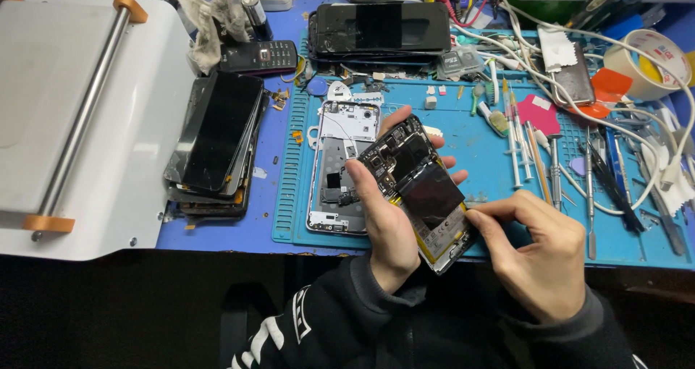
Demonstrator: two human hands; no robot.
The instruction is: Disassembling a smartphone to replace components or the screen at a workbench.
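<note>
One white machine (79, 116) with a steel roller bar fills the left of the tabletop (279, 141), its far edge cut off. One blue work mat (470, 134) lies right of it. One stack of dark screens (217, 141) leans against the machine; how many it holds is unclear. One phone frame (339, 163) lies on the mat. One opened phone (418, 189) is gripped from beneath by the left hand (387, 221), fingers wrapped round it. The right hand (539, 257) pinches its lower edge; the fingertips hide what they grip. Two syringes (514, 148) lie among tangled tools.
</note>
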